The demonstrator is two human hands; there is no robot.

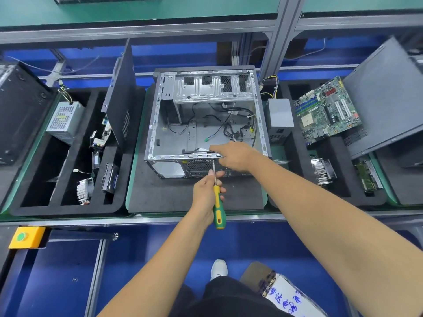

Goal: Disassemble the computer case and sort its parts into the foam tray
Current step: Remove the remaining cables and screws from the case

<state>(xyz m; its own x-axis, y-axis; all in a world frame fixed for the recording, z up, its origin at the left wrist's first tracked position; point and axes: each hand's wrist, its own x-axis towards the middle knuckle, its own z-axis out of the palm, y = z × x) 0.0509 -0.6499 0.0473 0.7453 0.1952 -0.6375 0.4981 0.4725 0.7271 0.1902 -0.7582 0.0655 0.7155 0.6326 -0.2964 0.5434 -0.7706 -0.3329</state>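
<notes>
The open computer case [201, 124] lies on its side on a dark mat, with loose cables inside. My left hand [207, 191] grips a green-and-yellow screwdriver [218, 207], its tip against the case's near rear panel beside the fan grille. My right hand [235, 155] rests on the near top edge of the case, fingers curled over the rim. The foam tray [295, 156] on the right holds a motherboard [327, 110], a grey power supply [280, 116], a heatsink [322, 171] and a side panel [389, 97].
Another foam tray [68, 202] at left holds a power supply, a heatsink, small boards and an upright side panel [121, 92]. A black case [20, 110] stands far left. A yellow box with a green button [26, 236] sits at the bench's front edge.
</notes>
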